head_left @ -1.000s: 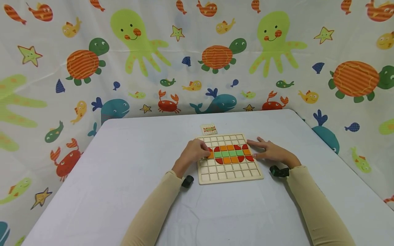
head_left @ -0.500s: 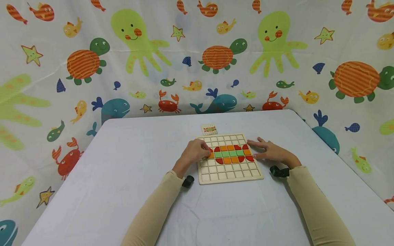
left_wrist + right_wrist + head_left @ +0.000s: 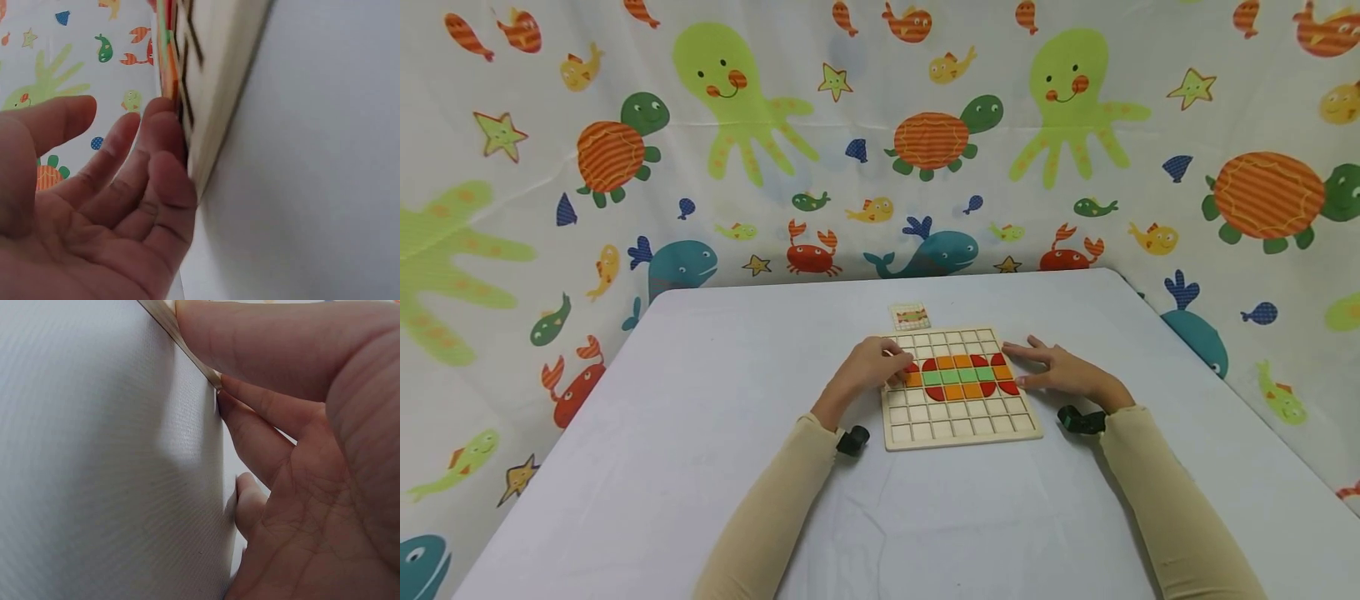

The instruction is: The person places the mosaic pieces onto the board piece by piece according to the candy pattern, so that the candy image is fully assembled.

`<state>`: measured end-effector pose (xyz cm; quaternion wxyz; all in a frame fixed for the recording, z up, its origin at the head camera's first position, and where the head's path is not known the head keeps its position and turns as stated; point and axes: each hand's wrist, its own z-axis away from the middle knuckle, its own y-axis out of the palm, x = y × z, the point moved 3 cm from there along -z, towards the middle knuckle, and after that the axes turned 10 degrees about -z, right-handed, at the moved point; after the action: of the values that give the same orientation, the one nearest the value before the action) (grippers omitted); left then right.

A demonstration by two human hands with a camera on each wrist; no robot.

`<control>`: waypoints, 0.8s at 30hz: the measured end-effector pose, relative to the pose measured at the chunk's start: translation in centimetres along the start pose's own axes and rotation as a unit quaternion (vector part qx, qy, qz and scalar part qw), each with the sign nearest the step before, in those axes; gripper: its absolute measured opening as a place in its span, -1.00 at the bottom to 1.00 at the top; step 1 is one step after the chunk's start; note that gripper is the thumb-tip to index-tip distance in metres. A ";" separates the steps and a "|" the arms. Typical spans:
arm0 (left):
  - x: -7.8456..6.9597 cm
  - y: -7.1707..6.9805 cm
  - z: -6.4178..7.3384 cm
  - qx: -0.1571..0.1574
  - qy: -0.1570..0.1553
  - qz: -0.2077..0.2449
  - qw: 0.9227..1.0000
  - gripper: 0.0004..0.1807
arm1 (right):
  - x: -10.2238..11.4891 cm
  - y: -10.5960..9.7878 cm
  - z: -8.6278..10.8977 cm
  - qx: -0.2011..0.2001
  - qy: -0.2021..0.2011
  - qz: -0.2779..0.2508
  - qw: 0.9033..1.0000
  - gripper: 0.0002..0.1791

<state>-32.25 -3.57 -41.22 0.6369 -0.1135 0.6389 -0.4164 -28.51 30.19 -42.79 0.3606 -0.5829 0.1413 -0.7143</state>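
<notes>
A pale wooden grid board (image 3: 961, 410) lies on the table, with green squares (image 3: 958, 376) in a row, orange squares (image 3: 955, 391) above and below it, and red rounded pieces (image 3: 934, 392) near the ends. My left hand (image 3: 867, 367) is over the board's left edge, covering some cells. In the left wrist view its thumb stands apart from loosely bent fingers (image 3: 172, 181), which touch the board's edge and hold nothing. My right hand (image 3: 1067, 372) rests at the board's right side, fingers extended; in the right wrist view, thumb and fingertips meet the board's edge (image 3: 187, 350).
A small pattern card (image 3: 911, 317) with a matching coloured design lies just behind the board. White cloth covers the table (image 3: 737, 367). Behind it hangs a curtain (image 3: 865, 75) printed with sea animals. Each wrist wears a small black camera (image 3: 853, 441).
My left hand has shifted slightly left and its fingertips have lifted and parted from the orange square at the row's left end. My right hand stays in place.
</notes>
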 end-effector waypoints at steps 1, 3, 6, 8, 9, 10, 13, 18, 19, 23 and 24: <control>0.0 -0.1 0.1 0.010 -0.002 0.011 1.000 -0.67 | 0.0 0.0 0.0 0.000 -0.002 0.000 1.000 -0.02; 0.1 -0.4 0.2 0.027 -0.006 0.032 0.999 -0.64 | -0.1 0.1 0.0 0.000 -0.005 0.000 1.000 -0.02; 0.0 -1.0 0.4 0.040 -0.003 0.051 0.998 -0.61 | 0.0 0.1 0.0 0.000 -0.008 -0.001 1.000 -0.02; -0.1 -1.3 0.5 0.040 0.001 0.062 0.997 -0.59 | 0.0 0.1 -0.1 -0.001 -0.009 0.001 1.000 -0.03; -0.2 -1.5 0.6 0.039 0.003 0.068 0.997 -0.57 | 0.0 0.0 -0.1 -0.002 -0.010 0.001 1.000 -0.03; -0.2 -1.7 0.6 0.038 0.005 0.075 0.996 -0.55 | 0.0 0.0 -0.1 -0.002 -0.010 0.001 1.000 -0.03; -0.4 -2.0 0.7 0.040 0.009 0.095 0.995 -0.49 | -0.1 -0.1 -0.1 -0.001 -0.008 0.002 1.000 -0.02; -0.8 -2.2 0.8 0.052 0.029 0.144 0.988 -0.38 | -0.5 -0.3 -0.1 -0.004 0.000 0.000 1.000 0.00; -0.8 -2.3 0.8 0.055 0.033 0.157 0.985 -0.36 | -0.5 -0.3 -0.1 -0.005 0.000 0.000 1.000 -0.01; -1.0 -2.9 1.3 0.060 0.047 0.213 0.974 -0.34 | -0.2 -0.2 -0.1 -0.001 -0.006 -0.001 1.000 -0.02; -1.1 -3.1 1.3 0.060 0.052 0.225 0.971 -0.34 | -0.1 -0.2 -0.1 -0.001 -0.007 0.000 1.000 -0.03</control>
<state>-32.07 -5.31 -38.15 0.6860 0.0934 0.6538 -0.3053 -28.64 30.37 -42.79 0.3604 -0.5881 0.1397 -0.7104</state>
